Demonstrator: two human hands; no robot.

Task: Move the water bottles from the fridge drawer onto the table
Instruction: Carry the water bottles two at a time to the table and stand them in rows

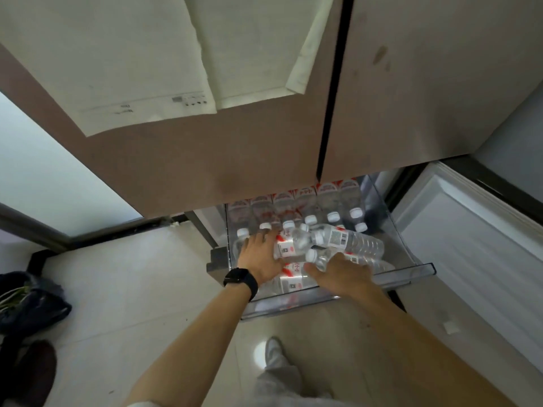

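Both hands reach into the open fridge drawer [417, 270], lower centre of frame. Water bottles [333, 217] stand caps-up in rows at the back. Others lie loose on top in front, probably for lack of standing room. Left hand [260, 257]: fingers splayed, resting against the labelled bottle [286, 248], not closed. Right hand [342, 273]: curled round the front bottle [318, 258], cap toward frame left. Top bottle [349, 240]: long axis left-right, cap left. Desk not in view.

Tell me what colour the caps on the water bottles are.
White caps, seen best in the head view.
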